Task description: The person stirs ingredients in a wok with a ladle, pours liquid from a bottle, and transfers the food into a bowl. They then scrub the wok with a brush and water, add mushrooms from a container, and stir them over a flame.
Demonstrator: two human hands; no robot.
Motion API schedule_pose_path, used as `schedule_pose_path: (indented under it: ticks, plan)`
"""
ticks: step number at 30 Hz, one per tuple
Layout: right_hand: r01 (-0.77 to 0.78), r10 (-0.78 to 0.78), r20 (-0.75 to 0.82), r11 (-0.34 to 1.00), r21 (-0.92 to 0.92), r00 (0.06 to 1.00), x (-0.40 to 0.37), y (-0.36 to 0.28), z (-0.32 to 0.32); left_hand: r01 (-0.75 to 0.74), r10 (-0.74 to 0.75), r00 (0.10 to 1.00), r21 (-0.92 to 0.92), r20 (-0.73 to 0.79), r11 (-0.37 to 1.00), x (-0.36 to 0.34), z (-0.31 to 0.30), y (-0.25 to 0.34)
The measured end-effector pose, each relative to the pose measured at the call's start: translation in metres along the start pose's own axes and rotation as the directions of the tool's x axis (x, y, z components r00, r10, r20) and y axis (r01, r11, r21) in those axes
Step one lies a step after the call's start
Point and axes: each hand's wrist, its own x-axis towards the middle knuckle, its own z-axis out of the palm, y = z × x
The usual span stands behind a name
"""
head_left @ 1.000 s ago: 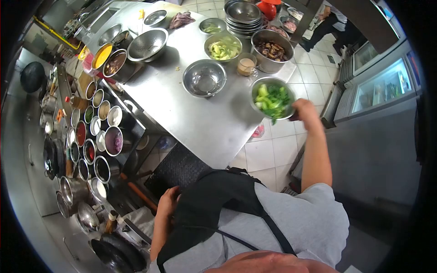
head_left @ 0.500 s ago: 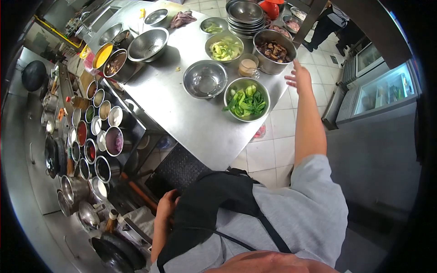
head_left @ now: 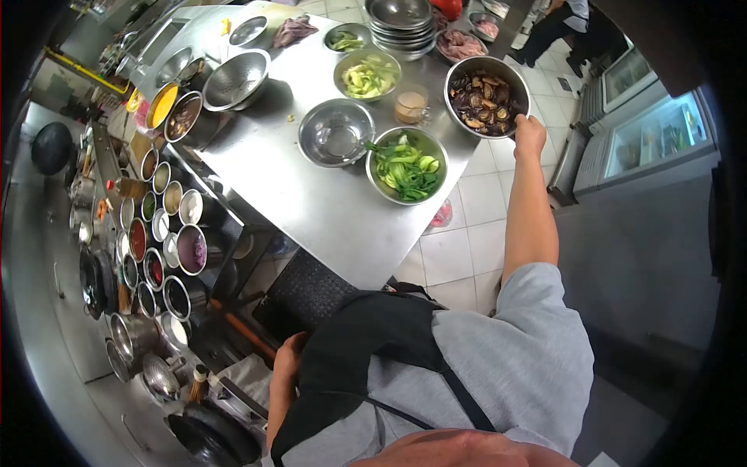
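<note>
My right hand (head_left: 529, 137) grips the near rim of a steel pot (head_left: 488, 64) at the table's right edge. Dark brown sliced mushrooms (head_left: 482, 101) sit in dark liquid inside it. The pot is tipped slightly toward me. Close by on its left are a glass cup (head_left: 410, 107) of pale brown liquid and a steel bowl of green leafy vegetables (head_left: 406, 167). My left hand (head_left: 287, 356) hangs low beside my black apron (head_left: 342, 335); its fingers are mostly hidden against the apron.
On the steel table (head_left: 327, 210) stand a bare steel bowl (head_left: 336, 134), a bowl of pale green slices (head_left: 369, 76), stacked bowls (head_left: 401, 35) and a colander (head_left: 236, 80). Left, several seasoning pots (head_left: 191, 247) crowd a counter. A glass-fronted fridge (head_left: 657, 140) is at right; another person (head_left: 556, 31) stands beyond.
My right hand, earlier stretched open beside the pot, has closed on its rim. The pot has shifted right and toward me, and tilts more. My left hand stays low at my side.
</note>
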Motion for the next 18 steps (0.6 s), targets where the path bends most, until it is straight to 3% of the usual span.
schedule_pose_path:
  ticks: [1, 2, 4, 5, 7, 9, 11, 14, 15, 16, 17, 18]
  plan:
    - [0.105, -0.110, -0.032, 0.988, -0.117, 0.993, -0.003, 0.001, -0.011, 0.040, -0.040, 0.999, -0.058, 0.004, 0.998, 0.002, 0.000, 0.007]
    - [0.096, -0.102, -0.044, 0.987, -0.126, 0.994, -0.005, 0.001, -0.022, 0.038, -0.037, 0.999, -0.049, 0.018, 0.998, 0.002, -0.002, 0.012]
    - [0.316, -0.363, -0.104, 0.896, -0.313, 0.926, -0.007, -0.010, -0.046, -0.018, 0.018, 1.000, 0.065, -0.002, 0.998, 0.002, -0.007, 0.032]
    - [0.311, -0.361, -0.111, 0.895, -0.319, 0.926, -0.006, -0.012, -0.058, -0.023, 0.022, 1.000, 0.067, 0.006, 0.997, 0.004, -0.008, 0.038]
    - [0.496, -0.553, -0.089, 0.799, -0.340, 0.829, -0.004, -0.016, -0.078, -0.067, 0.067, 0.998, 0.019, -0.011, 0.998, 0.009, -0.010, 0.046]
    - [0.492, -0.528, -0.071, 0.826, -0.275, 0.846, -0.023, -0.041, -0.097, -0.116, 0.115, 0.992, -0.010, -0.050, 0.993, 0.026, -0.006, 0.034]
    - [0.321, -0.321, -0.012, 0.945, 0.061, 0.947, -0.051, -0.074, -0.109, -0.257, 0.250, 0.962, -0.052, -0.111, 0.965, 0.029, -0.012, 0.052]
    - [0.337, -0.367, 0.126, 0.918, 0.210, 0.922, -0.084, -0.105, -0.110, -0.528, 0.497, 0.848, -0.199, -0.185, 0.826, 0.030, -0.036, 0.154]
    - [0.330, -0.376, 0.165, 0.910, 0.250, 0.912, -0.101, -0.118, -0.105, -0.624, 0.584, 0.781, -0.323, -0.223, 0.711, 0.034, -0.037, 0.184]
    - [0.327, -0.385, 0.198, 0.906, 0.269, 0.902, -0.113, -0.123, -0.098, -0.701, 0.654, 0.703, -0.428, -0.280, 0.570, 0.038, -0.038, 0.212]
    - [0.269, -0.339, 0.305, 0.931, 0.248, 0.890, -0.124, -0.126, -0.090, -0.784, 0.754, 0.601, -0.380, -0.265, 0.492, 0.039, -0.043, 0.239]
    - [0.217, -0.289, 0.405, 0.952, 0.216, 0.867, -0.136, -0.129, -0.083, -0.848, 0.820, 0.470, -0.426, -0.327, 0.316, 0.045, -0.036, 0.259]
